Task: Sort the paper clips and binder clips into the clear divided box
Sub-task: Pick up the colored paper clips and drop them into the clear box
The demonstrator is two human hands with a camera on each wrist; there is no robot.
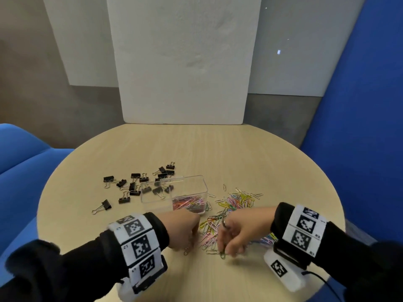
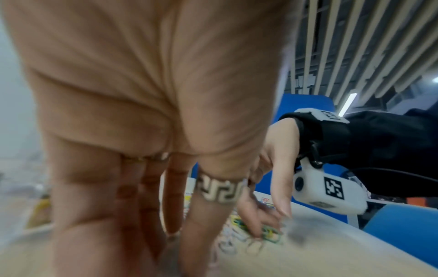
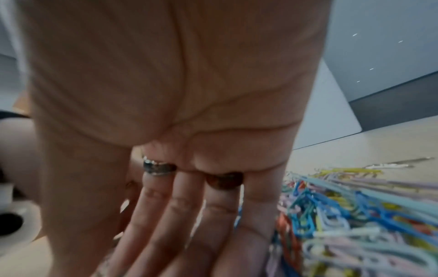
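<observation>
A clear divided box (image 1: 205,186) stands mid-table; its near compartment holds coloured paper clips (image 1: 188,204), its far one a few black binder clips (image 1: 157,189). More binder clips (image 1: 135,185) lie scattered to its left. A loose heap of paper clips (image 1: 238,201) spreads right of the box and down between my hands (image 3: 343,215). My left hand (image 1: 189,244) points its straight fingers (image 2: 173,206) down onto the table beside the clips (image 2: 239,241). My right hand (image 1: 227,249) presses spread, straight fingers (image 3: 180,221) on clips at the heap's near edge; it also shows in the left wrist view (image 2: 264,223).
The round wooden table (image 1: 218,149) has a white foam board (image 1: 185,62) leaning at its far edge. A blue seat (image 1: 21,162) is at the left and a blue panel (image 1: 359,105) at the right. A black cable (image 1: 322,280) trails from my right wrist.
</observation>
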